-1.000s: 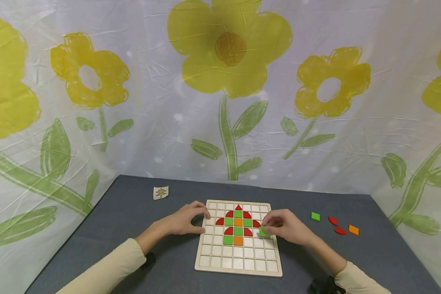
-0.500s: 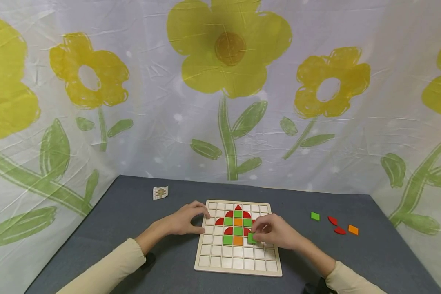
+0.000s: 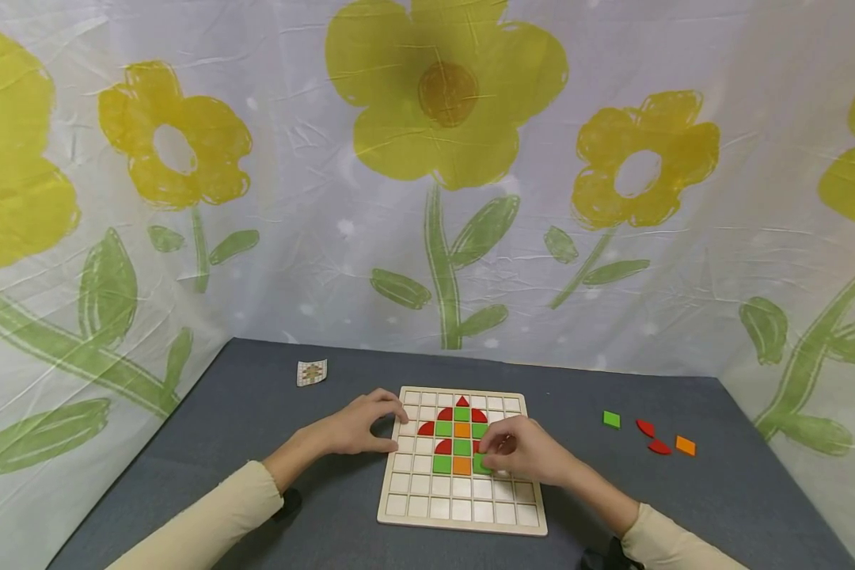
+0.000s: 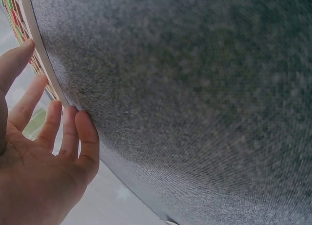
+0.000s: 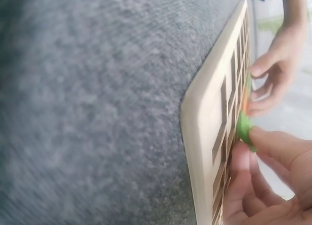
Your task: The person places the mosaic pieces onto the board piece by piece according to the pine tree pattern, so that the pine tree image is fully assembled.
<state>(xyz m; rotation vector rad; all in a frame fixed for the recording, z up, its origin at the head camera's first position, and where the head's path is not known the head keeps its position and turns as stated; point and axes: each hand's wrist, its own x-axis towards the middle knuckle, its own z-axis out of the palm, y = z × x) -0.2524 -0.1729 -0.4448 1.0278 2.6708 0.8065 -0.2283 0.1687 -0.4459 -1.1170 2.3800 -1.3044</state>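
Observation:
A wooden grid board [image 3: 420,507] lies on the table, with red, green and orange tiles set in its upper and middle cells. My right hand [image 3: 530,451] pinches a green square tile [image 5: 244,131] between thumb and fingers. That tile sits at the cell right of the lower orange tile [image 3: 461,466]; whether it is fully seated I cannot tell. Some tiles on the board's right are hidden behind this hand. My left hand [image 3: 356,426] rests fingertips and thumb against the board's left edge, fingers spread and gently bent, as the left wrist view [image 4: 48,171] also shows.
Right of the board lie a loose green square tile [image 3: 611,419], two red curved tiles [image 3: 659,447] and an orange square tile [image 3: 685,446]. A small patterned card [image 3: 311,373] is at the back left. A flower-printed cloth [image 3: 292,237] hangs behind the table.
My right hand has moved left and slightly down over the board with the green tile, to the cell beside the lower orange tile. The left hand has stayed still.

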